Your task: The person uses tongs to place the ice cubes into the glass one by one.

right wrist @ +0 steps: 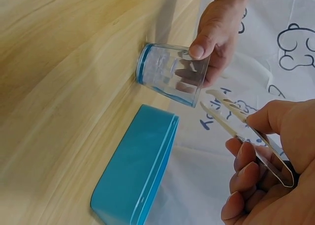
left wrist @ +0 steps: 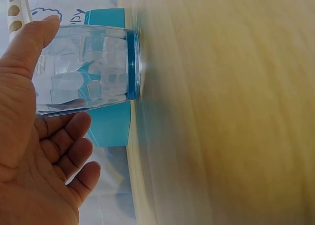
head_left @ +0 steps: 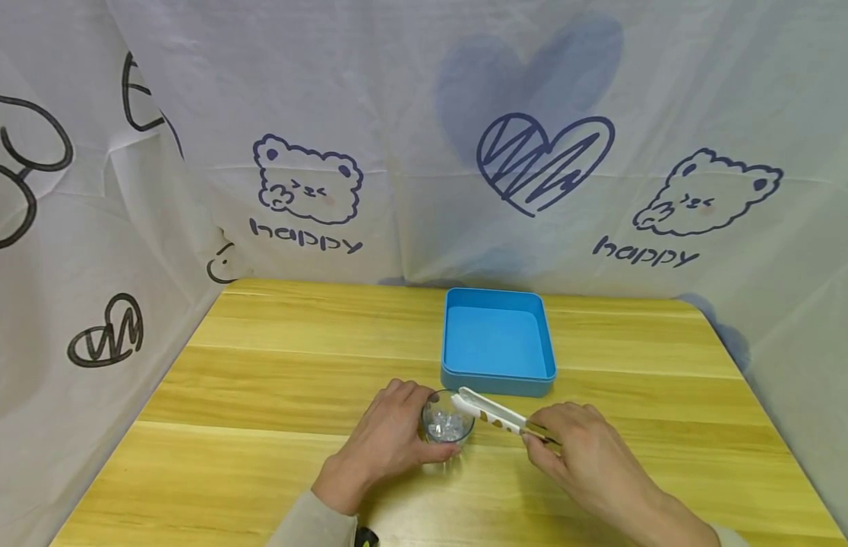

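A clear drinking glass [head_left: 447, 439] stands upright on the table, with clear cube-like pieces [right wrist: 156, 65] in its lower part. My left hand [head_left: 390, 431] grips the glass near its rim, thumb on the near side and fingers behind. In the left wrist view, the little fingers of that hand [left wrist: 39, 131] curl loosely beside the glass. My right hand [head_left: 591, 456] pinches a pair of tongs [head_left: 495, 414] with white, patterned arms. Their tips reach over the glass rim in the head view. In the right wrist view, the tongs' tips stand slightly apart with nothing between them.
An open blue box [head_left: 498, 384] sits just behind the glass, its inside bare. The wood-grain table [head_left: 273, 380] reaches back to a white cloth [head_left: 410, 137] printed with bears and hearts. More cloth hangs at both sides.
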{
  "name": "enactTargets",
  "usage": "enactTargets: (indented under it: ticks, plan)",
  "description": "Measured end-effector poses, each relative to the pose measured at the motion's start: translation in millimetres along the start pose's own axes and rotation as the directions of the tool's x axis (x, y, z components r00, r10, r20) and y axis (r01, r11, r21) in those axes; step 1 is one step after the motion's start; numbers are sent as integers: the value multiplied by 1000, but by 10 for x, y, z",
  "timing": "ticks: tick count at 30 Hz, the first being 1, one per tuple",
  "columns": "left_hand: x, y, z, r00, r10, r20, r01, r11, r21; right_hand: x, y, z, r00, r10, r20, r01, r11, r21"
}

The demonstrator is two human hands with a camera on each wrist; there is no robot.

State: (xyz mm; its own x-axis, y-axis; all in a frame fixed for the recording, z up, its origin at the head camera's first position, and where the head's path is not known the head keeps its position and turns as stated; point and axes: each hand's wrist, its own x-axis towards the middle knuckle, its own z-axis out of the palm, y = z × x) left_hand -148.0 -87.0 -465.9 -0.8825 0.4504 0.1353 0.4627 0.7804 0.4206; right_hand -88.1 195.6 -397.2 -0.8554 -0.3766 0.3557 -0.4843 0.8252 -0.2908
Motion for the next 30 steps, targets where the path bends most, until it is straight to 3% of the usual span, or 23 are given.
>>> enactTargets:
  ticks: [11, 18, 30]
  plan:
    - [-7, 14, 0, 1000, -5, -5, 5, 1000, -1, 0, 23, -3, 999, 54, 2, -54, 999, -4]
    - [-16, 14, 15, 1000, -8, -3, 8, 1000, -9, -9, 63, -8, 996, 76, -43, -76, 997, -1]
    - [-18, 6, 23, 1000, 0, -14, 0, 1000, -16, -14, 151, -29, 981, 190, -43, -188, 981, 48]
